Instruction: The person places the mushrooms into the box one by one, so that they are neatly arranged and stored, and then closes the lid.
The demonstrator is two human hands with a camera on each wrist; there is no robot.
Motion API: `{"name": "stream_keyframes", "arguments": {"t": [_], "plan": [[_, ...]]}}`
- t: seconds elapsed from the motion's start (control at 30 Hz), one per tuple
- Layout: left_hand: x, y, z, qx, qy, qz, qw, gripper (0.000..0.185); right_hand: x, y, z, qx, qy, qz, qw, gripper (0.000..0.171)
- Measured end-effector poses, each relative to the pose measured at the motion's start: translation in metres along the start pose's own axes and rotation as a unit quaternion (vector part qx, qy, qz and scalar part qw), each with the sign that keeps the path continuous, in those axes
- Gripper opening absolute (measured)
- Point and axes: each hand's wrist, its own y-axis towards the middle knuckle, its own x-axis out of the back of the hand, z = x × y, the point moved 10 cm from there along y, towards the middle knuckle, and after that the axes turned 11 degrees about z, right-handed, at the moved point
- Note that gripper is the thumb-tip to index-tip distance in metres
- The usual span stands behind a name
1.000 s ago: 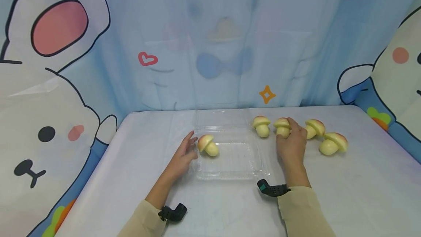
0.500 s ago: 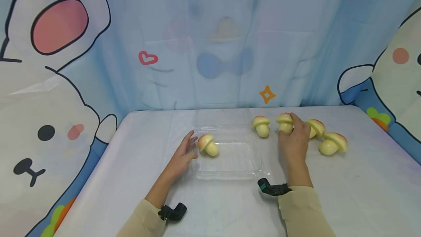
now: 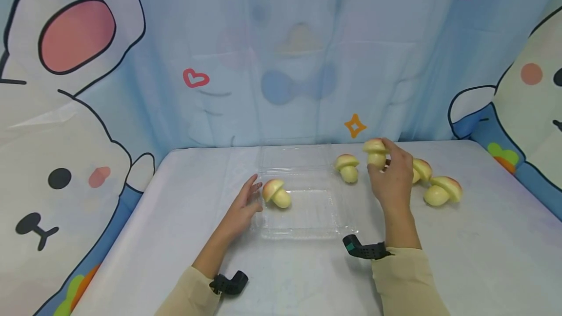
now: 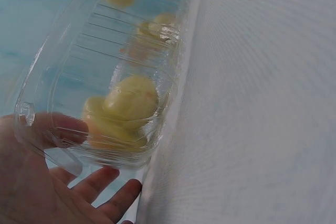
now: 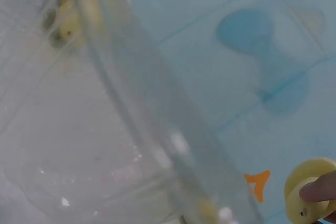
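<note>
Holding one toy mushroom (image 3: 375,152) up off the counter (image 3: 461,247), our right hand (image 3: 392,179) has its grip curled round the stem and cap, thumb on one side and fingers on the other. The right wrist view catches just a fingertip (image 5: 319,191) pressed on that yellow cap (image 5: 310,190), so that's all it shows of the hold. The mushroom sits in the air above the counter, to the right of the clear tray (image 3: 307,230) and a bit behind the hand.

Our left hand (image 3: 243,211) lies flat against the tray's left edge, grip open with fingers straight, touching the plastic wall. In the left wrist view we see those fingers (image 4: 94,182) under the tray corner (image 4: 31,114), with the plastic between them and a second mushroom (image 3: 276,193) lying on its side inside the tray, near the left wall.

Three more mushrooms are out on the counter to the right of the tray: one (image 3: 348,167) just left of the held one, one (image 3: 420,169) mostly behind our right hand, and one (image 3: 442,190) tipped over farthest right. The tray's lid (image 3: 295,155) lies open at the back.

Both sleeves (image 3: 406,282) are beige, each wrist has a black camera mount (image 3: 363,248), and a cartoon backdrop (image 3: 79,87) wraps round behind the counter.
</note>
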Motion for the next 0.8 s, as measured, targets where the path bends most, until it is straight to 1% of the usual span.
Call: {"name": "stream_keyframes", "arguments": {"t": [0.17,0.3,0.43,0.53,0.8], "plan": [[0.0,0.0,0.002,0.004,-0.002,-0.001,1.0,0.086,-0.004,-0.002,0.012,0.022,0.0,0.022,1.0,0.071],[0.0,0.0,0.001,0.009,0.006,-0.002,0.9999,0.086,-0.009,-0.005,0.025,0.056,-0.005,0.051,0.997,0.072],[0.0,-0.001,0.001,0.013,0.012,-0.003,0.9998,0.086,-0.015,-0.007,0.036,0.097,-0.01,0.083,0.992,0.071],[0.0,-0.001,0.001,0.015,0.012,-0.002,0.9998,0.086,-0.021,-0.01,0.042,0.118,-0.016,0.102,0.988,0.07],[0.001,-0.001,0.001,0.017,0.015,-0.004,0.9997,0.086,-0.042,-0.014,0.05,0.143,-0.044,0.166,0.975,0.067]]}}
